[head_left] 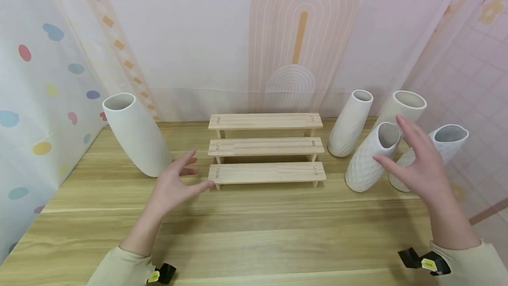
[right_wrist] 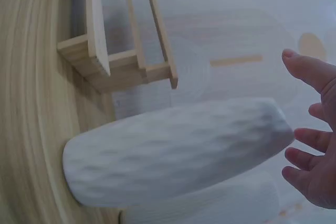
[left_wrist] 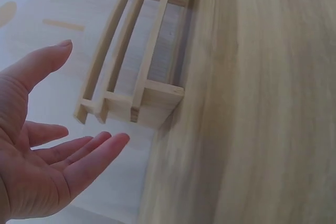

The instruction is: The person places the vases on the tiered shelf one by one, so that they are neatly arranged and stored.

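Observation:
A three-tier wooden display riser (head_left: 267,147) stands mid-table. My left hand (head_left: 174,186) hovers at its left end, fingers spread, thumb pointing toward the lowest step; in the left wrist view the palm and fingers hold nothing. On the right, my empty right hand (head_left: 424,173) is raised among white ceramic vases, thumb and fingers apart. Closest to it is a dimpled vase (head_left: 367,164), whose mouth lies near the fingertips in the right wrist view. Behind the hand, a vase with an uneven rim (head_left: 450,144) is partly hidden.
Farther back on the right stand a slim vase (head_left: 349,127) and a wide-mouthed vase (head_left: 401,109). A tall smooth white vase (head_left: 139,138) stands at the left. Patterned cloth (head_left: 190,47) hangs behind and beside the wooden table (head_left: 254,233).

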Demonstrator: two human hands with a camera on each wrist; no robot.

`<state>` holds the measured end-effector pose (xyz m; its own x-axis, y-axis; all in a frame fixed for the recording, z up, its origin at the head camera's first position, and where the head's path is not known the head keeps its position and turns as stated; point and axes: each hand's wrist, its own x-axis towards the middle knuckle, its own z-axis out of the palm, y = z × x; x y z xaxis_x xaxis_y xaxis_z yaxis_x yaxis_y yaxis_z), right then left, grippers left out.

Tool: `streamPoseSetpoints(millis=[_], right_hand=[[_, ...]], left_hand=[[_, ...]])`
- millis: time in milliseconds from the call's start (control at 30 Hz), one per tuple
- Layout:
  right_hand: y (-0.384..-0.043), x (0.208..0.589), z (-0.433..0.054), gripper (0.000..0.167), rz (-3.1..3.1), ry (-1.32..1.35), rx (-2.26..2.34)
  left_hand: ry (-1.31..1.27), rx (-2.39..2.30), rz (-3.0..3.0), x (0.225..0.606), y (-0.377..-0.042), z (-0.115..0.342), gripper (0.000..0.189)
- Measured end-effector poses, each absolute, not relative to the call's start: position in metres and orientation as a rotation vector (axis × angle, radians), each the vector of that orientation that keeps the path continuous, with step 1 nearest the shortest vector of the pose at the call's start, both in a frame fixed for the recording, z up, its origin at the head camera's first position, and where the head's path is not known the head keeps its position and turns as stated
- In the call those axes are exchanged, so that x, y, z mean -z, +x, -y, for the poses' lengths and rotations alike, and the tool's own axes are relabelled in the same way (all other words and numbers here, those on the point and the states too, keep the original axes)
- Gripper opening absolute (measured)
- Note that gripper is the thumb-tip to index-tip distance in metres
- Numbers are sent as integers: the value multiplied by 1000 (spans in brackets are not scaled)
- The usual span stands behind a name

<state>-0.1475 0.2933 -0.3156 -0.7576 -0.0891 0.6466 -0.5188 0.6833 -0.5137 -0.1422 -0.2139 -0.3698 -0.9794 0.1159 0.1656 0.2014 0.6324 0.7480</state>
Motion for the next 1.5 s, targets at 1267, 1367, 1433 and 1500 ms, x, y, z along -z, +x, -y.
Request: streamPoseSetpoints(millis=[1267, 1367, 1433, 1500], right_hand=[[-159, 344, -280, 63, 2277, 189, -1384], [-158, 336, -273, 64, 2252, 213, -1406], [-157, 328, -267, 64, 2238, 235, -1428], [-157, 319, -260, 65, 2232, 263, -1435]], left_hand=[[-6, 1843, 2682, 406, -168, 201, 74], [-2, 1815, 2699, 406, -169, 201, 74], [-6, 1796, 2705, 406, -169, 201, 73], [-13, 1775, 2710, 405, -169, 201, 72]])
